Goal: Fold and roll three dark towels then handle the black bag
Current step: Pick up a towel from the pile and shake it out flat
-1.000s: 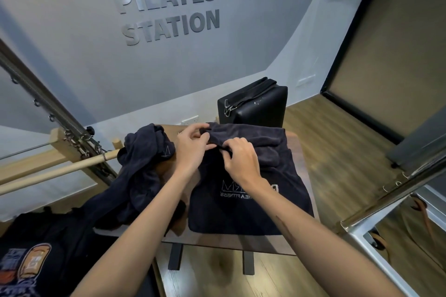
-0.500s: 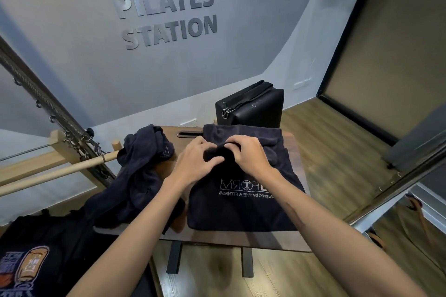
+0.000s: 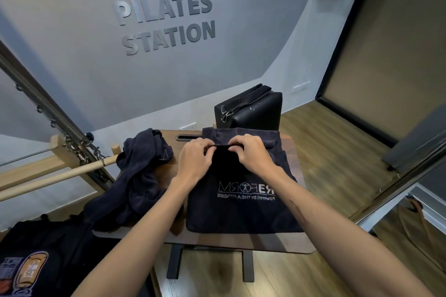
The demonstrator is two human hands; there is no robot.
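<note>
A crumpled dark towel (image 3: 142, 171) lies at the left of the wooden worktop (image 3: 241, 240). Beside it, the left hand (image 3: 194, 160) and right hand (image 3: 253, 157) both pinch a fold near the far edge of a flat logo towel (image 3: 243, 210). Behind stands a black bag (image 3: 251, 111).

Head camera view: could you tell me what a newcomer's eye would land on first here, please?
Centre frame, the left hand and right hand pinch the far edge of a dark logo towel lying flat on the small wooden table. To their left lies a crumpled towel pile; behind stands a black bag, under big PILATES STATION lettering on the grey wall.
</note>
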